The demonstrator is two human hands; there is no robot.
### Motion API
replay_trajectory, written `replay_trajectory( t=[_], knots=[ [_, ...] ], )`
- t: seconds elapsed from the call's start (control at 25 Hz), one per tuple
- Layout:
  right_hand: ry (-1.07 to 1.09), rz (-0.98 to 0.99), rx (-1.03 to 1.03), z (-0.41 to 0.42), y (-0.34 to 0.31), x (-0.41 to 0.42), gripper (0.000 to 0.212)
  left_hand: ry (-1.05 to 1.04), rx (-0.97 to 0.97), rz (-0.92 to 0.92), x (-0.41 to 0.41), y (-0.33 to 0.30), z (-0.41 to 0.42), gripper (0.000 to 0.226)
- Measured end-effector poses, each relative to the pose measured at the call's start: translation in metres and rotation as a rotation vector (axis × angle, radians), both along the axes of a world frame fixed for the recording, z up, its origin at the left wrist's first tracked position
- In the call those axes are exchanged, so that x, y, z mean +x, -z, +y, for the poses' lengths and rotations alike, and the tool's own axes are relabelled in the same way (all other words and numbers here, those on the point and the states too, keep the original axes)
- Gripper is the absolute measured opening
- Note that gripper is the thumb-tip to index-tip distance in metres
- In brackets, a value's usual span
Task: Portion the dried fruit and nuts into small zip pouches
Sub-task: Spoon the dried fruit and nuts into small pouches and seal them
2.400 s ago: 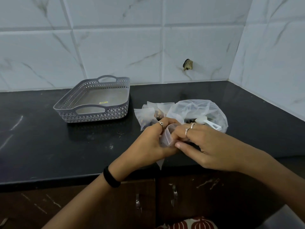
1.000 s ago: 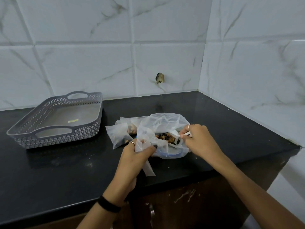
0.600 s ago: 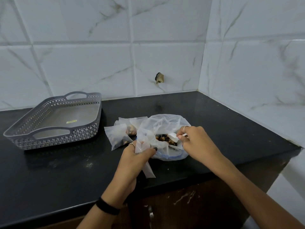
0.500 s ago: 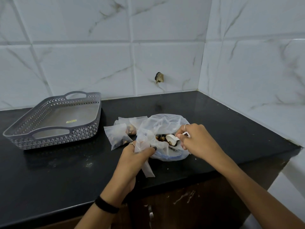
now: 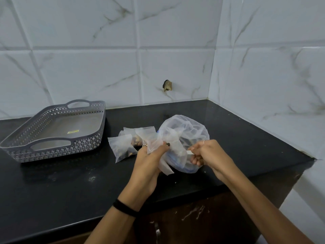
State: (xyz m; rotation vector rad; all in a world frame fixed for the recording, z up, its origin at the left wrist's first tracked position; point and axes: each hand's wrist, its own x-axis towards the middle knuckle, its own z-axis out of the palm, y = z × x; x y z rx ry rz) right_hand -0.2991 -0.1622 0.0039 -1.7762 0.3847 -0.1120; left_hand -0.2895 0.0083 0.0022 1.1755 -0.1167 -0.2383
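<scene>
A large clear plastic bag [image 5: 184, 125] of dried fruit and nuts lies on the black counter [image 5: 70, 182]. My left hand [image 5: 149, 159] grips a small clear zip pouch [image 5: 164, 166] in front of the bag, the pouch's lower end hanging below my fingers. My right hand [image 5: 209, 154] holds a white scoop [image 5: 189, 152] by its handle at the bag's right front; the scoop's bowl is hidden behind the plastic. A few filled small pouches [image 5: 126, 147] lie just left of the bag.
A grey perforated tray [image 5: 84, 143] with handles stands at the left of the counter, holding only a yellow sticker. White marbled tile walls close the back and right side. The counter's front edge runs under my forearms, with a dark cabinet below.
My right hand has drawn the scoop back toward the bag's front edge, so its bowl is now hidden. My left hand has lifted the pouch slightly against the bag.
</scene>
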Motion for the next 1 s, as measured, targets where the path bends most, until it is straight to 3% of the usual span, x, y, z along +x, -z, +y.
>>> replay_trajectory(
  t=[0.24, 0.32, 0.64, 0.84, 1.0],
  knots=[
    [0.005, 0.067, 0.446, -0.009, 0.006, -0.001, 0.021, -0.003, -0.414, 0.342, 0.01, 0.0, -0.002, 0.033],
    [-0.013, 0.099, 0.552, -0.011, 0.008, -0.002, 0.024, 0.009, -0.469, 0.366, 0.007, 0.0, 0.0, 0.032],
    [0.015, 0.053, 0.872, -0.004, 0.011, -0.006, 0.022, -0.005, -0.144, 0.256, 0.001, -0.006, 0.013, 0.022],
    [-0.035, 0.039, 0.862, 0.001, 0.007, -0.01, 0.019, -0.044, -0.15, 0.272, -0.005, -0.001, 0.024, 0.02],
    [-0.098, 0.074, 0.663, 0.003, 0.004, -0.013, 0.019, -0.013, -0.176, 0.24, -0.004, 0.003, 0.025, 0.025]
  ],
)
